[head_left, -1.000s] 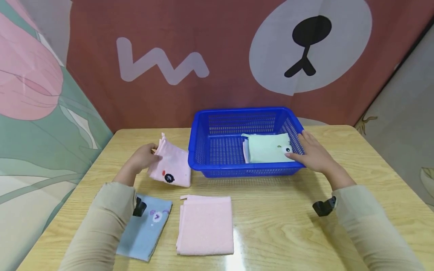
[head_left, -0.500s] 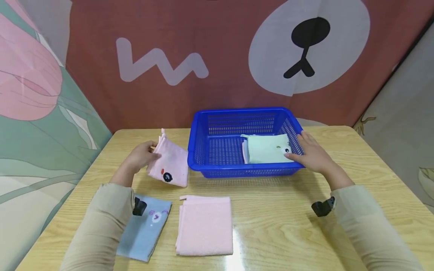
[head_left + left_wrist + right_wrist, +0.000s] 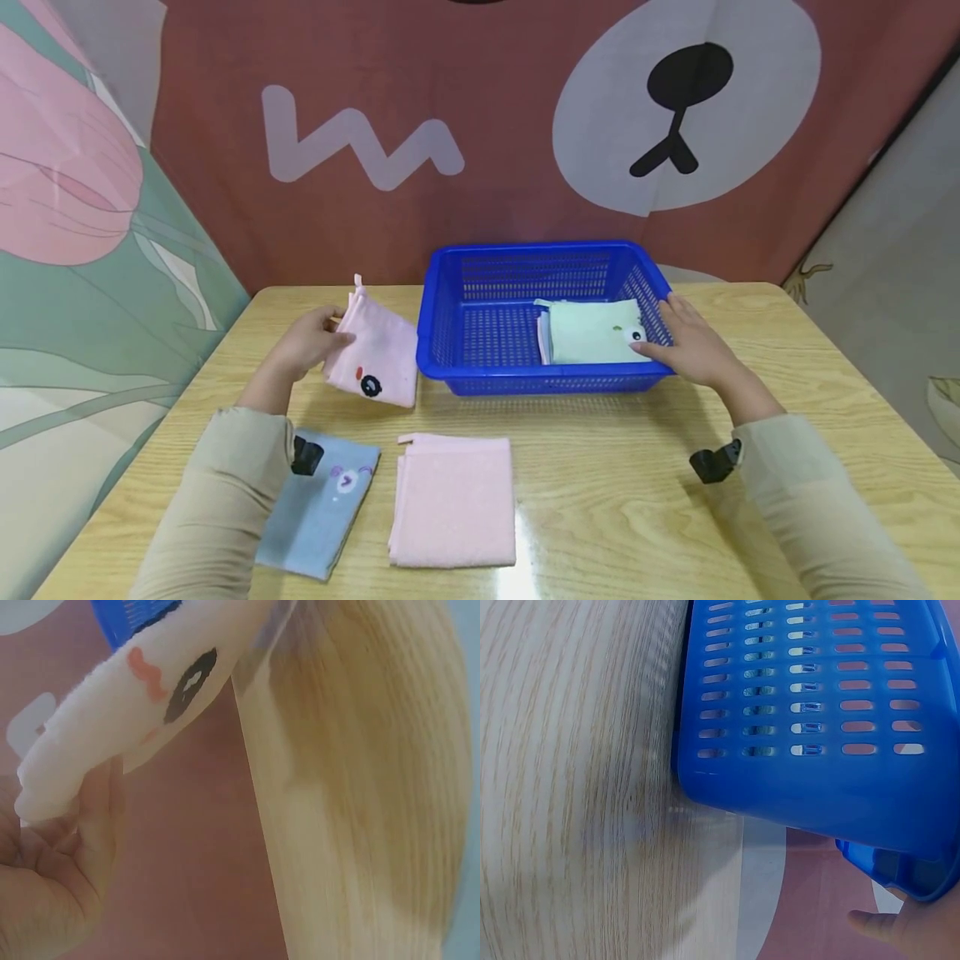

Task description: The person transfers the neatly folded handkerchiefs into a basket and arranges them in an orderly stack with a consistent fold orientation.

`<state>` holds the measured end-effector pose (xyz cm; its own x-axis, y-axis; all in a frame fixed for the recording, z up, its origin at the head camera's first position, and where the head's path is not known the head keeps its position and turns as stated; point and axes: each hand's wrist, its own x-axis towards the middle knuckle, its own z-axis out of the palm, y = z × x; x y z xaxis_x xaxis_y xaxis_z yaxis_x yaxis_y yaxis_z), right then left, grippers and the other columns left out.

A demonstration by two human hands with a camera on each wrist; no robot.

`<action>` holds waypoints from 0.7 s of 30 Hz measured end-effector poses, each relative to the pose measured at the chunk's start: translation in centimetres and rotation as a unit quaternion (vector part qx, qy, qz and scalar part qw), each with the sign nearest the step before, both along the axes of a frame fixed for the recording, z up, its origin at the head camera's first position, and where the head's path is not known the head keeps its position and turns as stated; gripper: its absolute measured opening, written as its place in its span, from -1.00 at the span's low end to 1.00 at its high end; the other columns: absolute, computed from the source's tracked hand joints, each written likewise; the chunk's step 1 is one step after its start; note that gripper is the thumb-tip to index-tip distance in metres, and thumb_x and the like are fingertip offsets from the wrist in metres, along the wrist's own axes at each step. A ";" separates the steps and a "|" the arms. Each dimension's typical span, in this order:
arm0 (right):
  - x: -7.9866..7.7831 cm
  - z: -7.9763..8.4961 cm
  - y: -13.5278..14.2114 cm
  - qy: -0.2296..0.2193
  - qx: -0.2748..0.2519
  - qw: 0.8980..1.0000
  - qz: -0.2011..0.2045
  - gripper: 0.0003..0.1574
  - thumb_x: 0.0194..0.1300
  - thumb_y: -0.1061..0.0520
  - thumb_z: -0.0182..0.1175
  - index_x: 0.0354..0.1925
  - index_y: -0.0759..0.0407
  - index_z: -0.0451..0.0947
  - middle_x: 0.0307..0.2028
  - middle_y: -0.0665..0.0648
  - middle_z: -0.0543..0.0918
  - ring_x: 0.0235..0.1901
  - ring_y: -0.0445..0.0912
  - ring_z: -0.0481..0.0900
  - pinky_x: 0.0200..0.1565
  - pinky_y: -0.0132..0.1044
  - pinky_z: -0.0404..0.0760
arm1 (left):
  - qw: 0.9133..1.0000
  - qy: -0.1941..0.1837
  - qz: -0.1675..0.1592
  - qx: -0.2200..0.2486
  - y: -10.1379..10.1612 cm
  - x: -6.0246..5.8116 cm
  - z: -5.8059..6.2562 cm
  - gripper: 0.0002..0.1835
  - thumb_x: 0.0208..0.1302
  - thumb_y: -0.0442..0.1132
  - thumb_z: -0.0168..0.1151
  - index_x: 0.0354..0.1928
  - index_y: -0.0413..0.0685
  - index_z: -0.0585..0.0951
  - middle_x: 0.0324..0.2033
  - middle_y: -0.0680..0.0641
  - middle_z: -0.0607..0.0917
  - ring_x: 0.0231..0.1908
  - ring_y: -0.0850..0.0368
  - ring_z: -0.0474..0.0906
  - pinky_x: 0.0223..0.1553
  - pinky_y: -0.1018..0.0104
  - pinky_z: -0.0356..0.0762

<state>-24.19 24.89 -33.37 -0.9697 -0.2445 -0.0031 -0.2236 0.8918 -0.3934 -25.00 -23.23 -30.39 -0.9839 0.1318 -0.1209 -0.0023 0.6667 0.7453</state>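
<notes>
My left hand (image 3: 307,342) pinches a folded pale pink hand towel (image 3: 382,350) by its left edge. A black eye and a red mark show on it, and a loop at its top corner. The towel hangs tilted just left of the blue plastic basket (image 3: 495,383). In the left wrist view the pink towel (image 3: 97,712) stretches up from the fingers. My right hand (image 3: 697,342) holds the basket's right front corner, thumb over the rim and fingers outside. Inside, at the right, lies a folded mint-green towel (image 3: 592,333) over others whose edges show.
A folded blue towel (image 3: 322,508) lies at the front left, partly under the left sleeve. Beside it is another folded pink towel (image 3: 453,500). The wooden table (image 3: 600,492) ends at a printed cloth backdrop (image 3: 510,125).
My left hand has risen slightly with the pink towel, still beside the basket's left wall. The right hand and basket stay in place.
</notes>
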 end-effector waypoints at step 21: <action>-0.2 -0.1 -0.1 0.004 -0.003 1.000 0.002 0.16 0.12 -0.35 -0.09 0.25 0.46 -0.29 0.25 0.41 -0.35 0.22 0.18 -0.48 0.13 0.15 -0.28 | 0.999 0.016 0.029 -0.010 -0.4 -0.3 1.0 -0.53 0.22 -0.32 -0.01 0.14 -0.34 0.19 -0.17 -0.30 0.35 -0.29 -0.04 0.39 -0.35 0.32 0.44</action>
<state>-24.38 24.81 -33.43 -0.9685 -0.2490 0.0064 -0.2310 0.8886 -0.3963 -25.34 -23.62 -29.37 -0.9932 0.0725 -0.0906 -0.0170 0.6812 0.7319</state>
